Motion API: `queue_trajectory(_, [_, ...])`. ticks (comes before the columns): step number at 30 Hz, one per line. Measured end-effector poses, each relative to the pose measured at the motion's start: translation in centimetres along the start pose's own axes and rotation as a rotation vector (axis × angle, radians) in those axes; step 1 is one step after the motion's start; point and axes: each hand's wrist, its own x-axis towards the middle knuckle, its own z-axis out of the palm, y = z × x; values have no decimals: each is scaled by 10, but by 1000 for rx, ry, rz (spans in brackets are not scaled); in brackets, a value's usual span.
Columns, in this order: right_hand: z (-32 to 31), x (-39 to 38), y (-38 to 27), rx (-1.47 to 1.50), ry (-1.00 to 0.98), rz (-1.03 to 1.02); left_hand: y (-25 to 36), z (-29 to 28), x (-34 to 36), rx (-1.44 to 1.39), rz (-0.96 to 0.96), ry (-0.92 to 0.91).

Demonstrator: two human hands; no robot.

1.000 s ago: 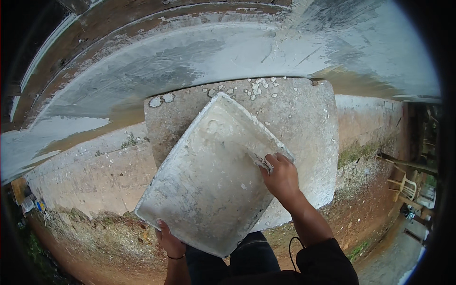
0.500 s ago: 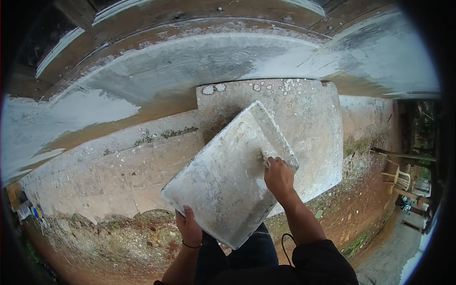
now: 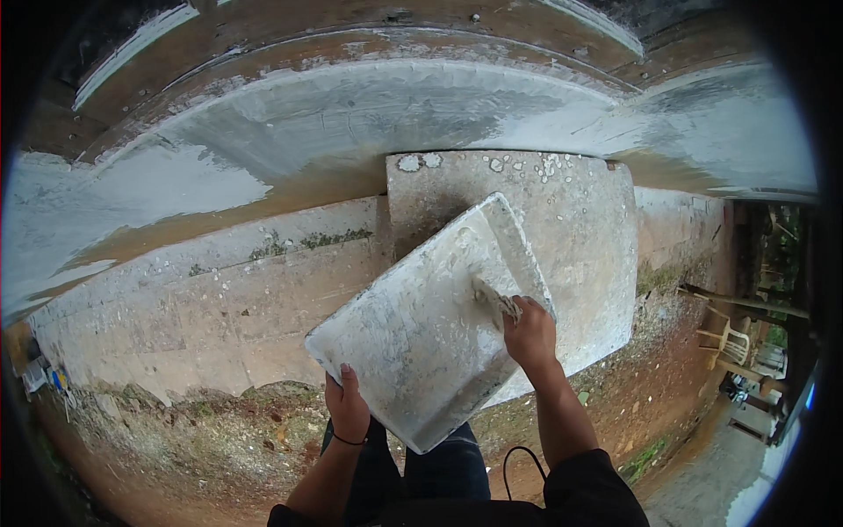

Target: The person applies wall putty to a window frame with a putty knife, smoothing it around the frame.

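Note:
A shallow rectangular tray [image 3: 395, 329], smeared with white plaster-like paste, is held tilted in front of me. My left hand [image 3: 348, 408] grips its near left corner, thumb on top and fingers underneath out of sight. Inside the tray, near its right side, my right hand [image 3: 530, 335] is closed round a paste-coated putty knife [image 3: 499, 299]. The blade of this tool rests against the tray's floor, and its handle is mostly covered by my fingers. Some thicker paste clings near the tray's far corner.
Behind the tray a large speckled board [image 3: 580, 237] lies on a concrete ledge [image 3: 246, 307] along the wall. The wall [image 3: 342, 119] is partly coated white and grey below wooden frames. A pale plastic chair [image 3: 733, 341] stands far right on reddish ground.
My right hand and the putty knife have shifted slightly right and nearer within the tray. The blade now lies at a different slant. My left hand keeps its hold; the whole view has shifted slightly.

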Motion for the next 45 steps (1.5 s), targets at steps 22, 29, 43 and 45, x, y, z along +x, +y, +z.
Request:
queue_trajectory(22, [33, 25, -4, 22, 106, -153, -2, 9, -5, -61, -47, 37])
queue_trajectory(29, [12, 12, 7, 105, 19, -156, -8, 3, 0, -40, -76, 24])
queue_trajectory(43, [-1, 27, 36, -4, 71, 65, 1, 4, -5, 18, -25, -80])
queue_trajectory(45, [4, 29, 30, -32, 30, 83, 3, 8, -7, -10, -13, 5])
